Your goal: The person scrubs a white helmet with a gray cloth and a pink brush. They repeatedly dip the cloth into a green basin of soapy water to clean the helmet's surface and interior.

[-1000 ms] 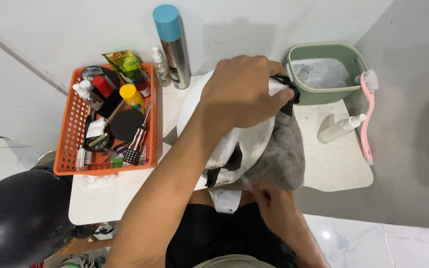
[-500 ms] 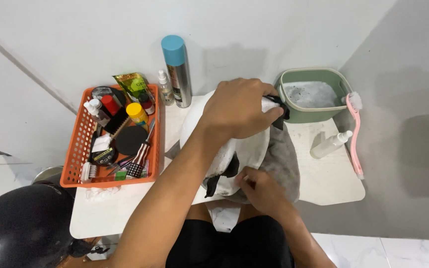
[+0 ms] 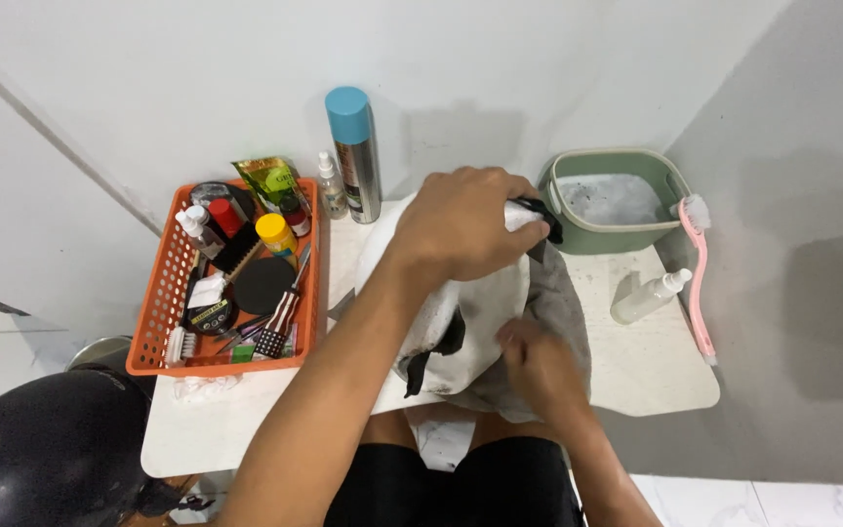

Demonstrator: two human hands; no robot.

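My left hand [image 3: 465, 222] clamps over the top of the white shoe [image 3: 461, 312], steadying it on the tabletop [image 3: 656, 361]. My right hand [image 3: 539, 366] presses a grey cloth [image 3: 563, 303] against its side. Wiping looks underway; the green basin [image 3: 609, 200] and pink brush [image 3: 700, 278] lie untouched.

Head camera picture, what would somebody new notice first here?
First, the left hand pressing on a white helmet-like object at the middle of the white table, while the right hand works a grey cloth against it. Next, the orange basket of small bottles and brushes at left, and the green tub at right.
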